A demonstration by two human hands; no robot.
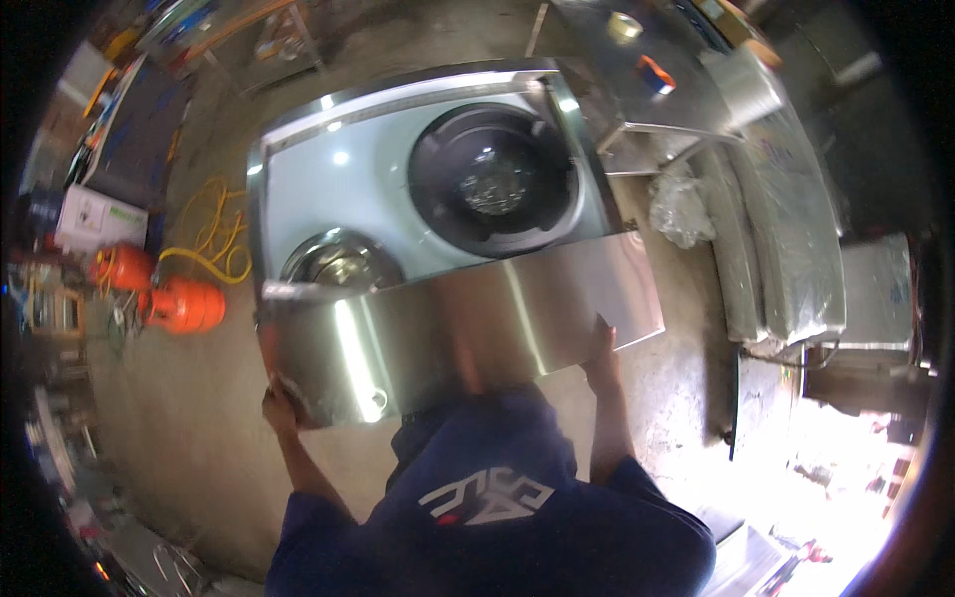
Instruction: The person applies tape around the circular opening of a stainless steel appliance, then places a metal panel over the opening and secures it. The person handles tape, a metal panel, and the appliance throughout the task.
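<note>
In front of me is a stainless steel stove unit (255, 199) with a pale top, a large black burner ring (438, 214) and a smaller round metal bowl (363, 269). Across its near side lies a wide, shiny stainless steel panel (497, 323), set at a slight angle and covering the stove's front edge. My left hand (282, 406) grips the panel at its near left corner. At the near edge toward the right, my right hand (602, 360) is closed on the same panel. Fingers under the sheet are hidden on both sides.
Orange gas cylinders (184, 305) and a coiled yellow hose (214, 239) are on the floor to the left. On the right stand a metal table (657, 109) with tape on it, a plastic bag (681, 207) and long wrapped panels (786, 239).
</note>
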